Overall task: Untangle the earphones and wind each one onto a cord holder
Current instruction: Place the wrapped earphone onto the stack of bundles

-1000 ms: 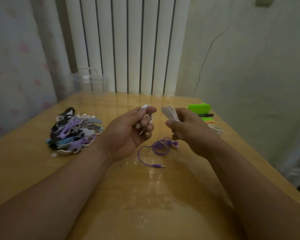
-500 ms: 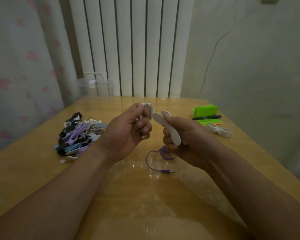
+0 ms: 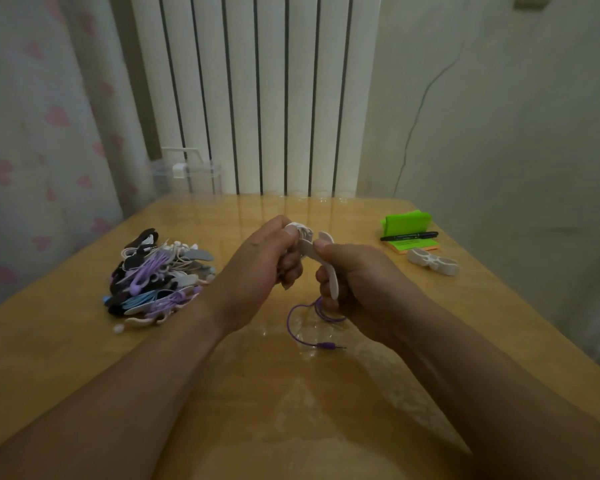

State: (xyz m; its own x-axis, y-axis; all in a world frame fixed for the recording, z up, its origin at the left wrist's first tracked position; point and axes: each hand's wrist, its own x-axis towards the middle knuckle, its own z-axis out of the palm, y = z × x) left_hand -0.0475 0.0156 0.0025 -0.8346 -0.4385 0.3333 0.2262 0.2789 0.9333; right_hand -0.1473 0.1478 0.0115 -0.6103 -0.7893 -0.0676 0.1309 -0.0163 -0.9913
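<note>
My left hand grips a bunched white earphone between thumb and curled fingers above the table's middle. My right hand holds a white cord holder, a flat paddle-shaped piece tilted toward the left hand so that its top end touches the earphone bundle. On the table under my right hand lies a purple earphone in a loose coil, its plug pointing right. Part of the coil is hidden by my right hand.
A pile of wound earphones on holders, purple, blue, black and white, lies at the left. At the right sit a green stand, a black marker on orange sticky notes and a spare white holder. A clear box stands behind.
My hands have come together: the right hand brought the white holder left until it meets the earphone bundle in the left hand. The view rose slightly.
</note>
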